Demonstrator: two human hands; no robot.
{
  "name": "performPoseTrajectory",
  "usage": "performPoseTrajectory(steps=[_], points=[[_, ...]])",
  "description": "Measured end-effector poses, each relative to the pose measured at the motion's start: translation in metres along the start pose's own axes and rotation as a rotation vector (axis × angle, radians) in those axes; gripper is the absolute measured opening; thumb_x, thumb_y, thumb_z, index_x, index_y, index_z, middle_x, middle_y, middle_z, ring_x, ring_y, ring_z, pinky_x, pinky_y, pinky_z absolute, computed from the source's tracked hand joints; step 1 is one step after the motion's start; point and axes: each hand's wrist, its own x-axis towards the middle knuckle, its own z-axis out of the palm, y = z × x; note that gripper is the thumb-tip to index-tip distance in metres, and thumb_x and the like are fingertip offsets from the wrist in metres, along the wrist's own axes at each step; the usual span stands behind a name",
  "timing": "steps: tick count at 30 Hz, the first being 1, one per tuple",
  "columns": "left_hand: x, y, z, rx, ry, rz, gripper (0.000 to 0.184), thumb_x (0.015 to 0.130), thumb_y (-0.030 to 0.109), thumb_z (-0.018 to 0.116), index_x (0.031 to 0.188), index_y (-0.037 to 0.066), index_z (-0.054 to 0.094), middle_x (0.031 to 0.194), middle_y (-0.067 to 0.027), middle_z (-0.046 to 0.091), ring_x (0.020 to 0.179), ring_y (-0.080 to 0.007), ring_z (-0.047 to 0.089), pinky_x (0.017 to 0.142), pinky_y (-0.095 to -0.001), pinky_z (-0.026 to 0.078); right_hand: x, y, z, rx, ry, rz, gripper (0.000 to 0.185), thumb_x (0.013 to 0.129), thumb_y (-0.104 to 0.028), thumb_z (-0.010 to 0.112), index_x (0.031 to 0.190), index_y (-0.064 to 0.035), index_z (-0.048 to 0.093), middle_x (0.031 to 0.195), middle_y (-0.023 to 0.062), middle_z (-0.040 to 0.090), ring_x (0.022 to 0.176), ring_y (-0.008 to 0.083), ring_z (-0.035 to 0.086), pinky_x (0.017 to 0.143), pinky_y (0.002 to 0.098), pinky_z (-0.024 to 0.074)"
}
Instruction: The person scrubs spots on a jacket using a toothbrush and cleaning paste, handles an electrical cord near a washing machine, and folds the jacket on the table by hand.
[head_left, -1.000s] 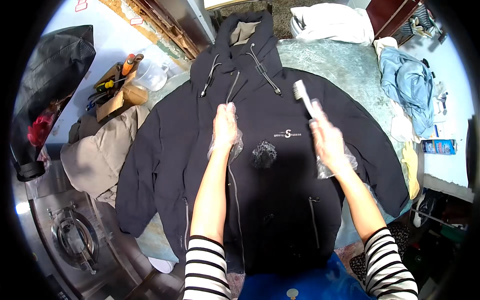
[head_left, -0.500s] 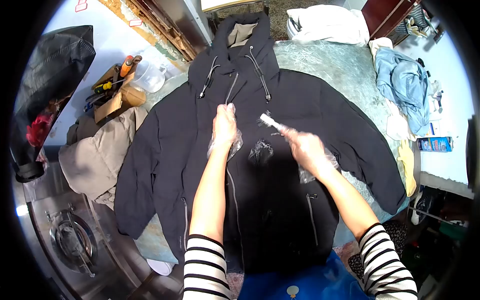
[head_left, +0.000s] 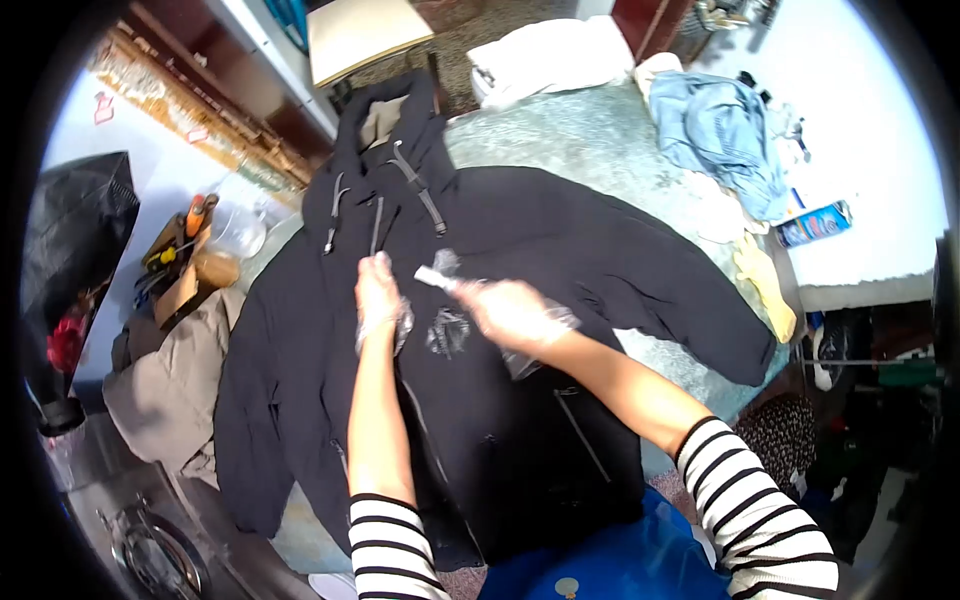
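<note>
My black coat (head_left: 520, 220) lies spread out on the green counter (head_left: 560, 135), with its hood at the far end. The fingers of my right hand (head_left: 508, 315) are closed tight around a white brush (head_left: 436, 279). The brush is over the chest of the coat, just beside a small foamy spot (head_left: 445, 262). A bigger foamy spot (head_left: 448, 331) is nearer to me, between my two hands.

The fingers of my left hand (head_left: 377, 290) are curled shut at the front of the coat, just below the top bit of the zipper (head_left: 377, 225). I cannot tell if they pinch any cloth. Clear, crinkly plastic is by both my wrists. Off to the right are some blue cloth (head_left: 715, 125), a yellow glove (head_left: 765, 290) and a blue can (head_left: 815, 224).
</note>
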Motion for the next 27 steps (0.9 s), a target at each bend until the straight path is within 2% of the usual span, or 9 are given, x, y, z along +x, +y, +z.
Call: performPoseTrajectory(steps=[1,4,8,11,12,16,18,20,27], points=[[0.0,0.001,-0.002,0.003,-0.002,0.013,0.042,0.101,0.039,0.042,0.103,-0.001,0.054,0.098,-0.0311,0.063,0.094,-0.0473,0.061,0.081,-0.0493,0.046,-0.001,0.003,-0.003,-0.026,0.032,0.052,0.027,0.099,-0.019,0.041,0.117,-0.0066,0.056,0.089,0.0186,0.069,0.081,0.0379,0.068,0.068,0.0489,0.0544],[0.002,0.0,-0.001,0.007,-0.003,0.009,0.042,0.101,0.039,0.043,0.102,-0.002,0.054,0.095,-0.0295,0.063,0.092,-0.0466,0.061,0.081,-0.0481,0.046,-0.007,0.023,-0.025,0.016,0.229,0.142,0.03,0.099,-0.022,0.042,0.124,-0.0061,0.049,0.088,0.0193,0.068,0.079,0.0389,0.067,0.067,0.0506,0.0531],[0.007,-0.015,-0.006,-0.053,-0.051,0.18,0.052,0.101,0.046,0.042,0.103,-0.004,0.056,0.093,-0.0238,0.063,0.084,-0.0327,0.058,0.081,-0.0427,0.045,-0.074,0.059,-0.036,0.36,0.697,0.155,0.026,0.098,-0.028,0.051,0.114,-0.0087,0.058,0.077,0.0149,0.066,0.07,0.0365,0.065,0.062,0.0449,0.0511],[-0.022,-0.01,-0.016,-0.168,-0.003,-0.099,0.065,0.099,0.058,0.036,0.11,-0.002,0.06,0.102,-0.0095,0.064,0.084,-0.0251,0.058,0.08,-0.0367,0.045,-0.173,0.079,-0.055,0.478,0.758,0.479,0.033,0.09,-0.038,0.066,0.088,-0.0059,0.059,0.064,0.007,0.058,0.056,0.0172,0.057,0.054,0.0347,0.0459],[-0.04,-0.004,-0.035,-0.229,-0.196,-0.198,0.06,0.099,0.057,0.04,0.096,0.001,0.059,0.077,-0.002,0.052,0.072,-0.0175,0.05,0.068,-0.0336,0.043,-0.208,0.091,-0.057,0.475,0.755,0.615,0.035,0.09,-0.037,0.068,0.083,-0.0057,0.054,0.062,0.0033,0.052,0.056,0.01,0.049,0.052,0.031,0.0432],[-0.138,-0.012,-0.071,-0.558,-0.384,-0.602,0.051,0.096,0.063,0.04,0.086,0.014,0.053,0.063,0.0049,0.039,0.049,-0.0089,0.036,0.041,-0.0273,0.029,-0.334,0.167,-0.029,0.293,1.051,0.914,0.037,0.091,-0.037,0.068,0.084,-0.0035,0.054,0.069,0.0032,0.05,0.064,0.0144,0.047,0.059,0.034,0.0426],[-0.179,-0.03,-0.081,-0.648,-0.512,-0.682,0.048,0.096,0.059,0.045,0.096,0.012,0.056,0.07,0.0025,0.051,0.056,-0.0108,0.046,0.051,-0.0267,0.037,-0.388,0.223,-0.006,-0.087,1.178,0.97,0.043,0.09,-0.043,0.067,0.08,-0.002,0.056,0.071,0.012,0.055,0.067,0.0222,0.052,0.062,0.0395,0.0446],[-0.206,-0.073,-0.094,-1.089,-0.776,-0.713,0.042,0.1,0.047,0.045,0.107,0.007,0.056,0.084,-0.0031,0.063,0.066,-0.0142,0.056,0.061,-0.0288,0.048,-0.422,0.263,0.005,0.178,1.073,1.279,0.045,0.089,-0.046,0.067,0.092,-0.0012,0.062,0.083,0.0143,0.064,0.073,0.0292,0.058,0.071,0.0428,0.0484],[-0.282,-0.06,-0.12,-0.94,-0.961,-0.729,0.027,0.092,0.009,0.062,0.118,0.007,0.056,0.101,-0.0055,0.067,0.082,-0.0179,0.069,0.069,-0.0324,0.06,-0.429,0.307,0.026,0.896,1.302,1.228,0.037,0.086,-0.033,0.074,0.088,0.0,0.058,0.084,0.0043,0.055,0.079,0.0165,0.048,0.077,0.0334,0.0429]])
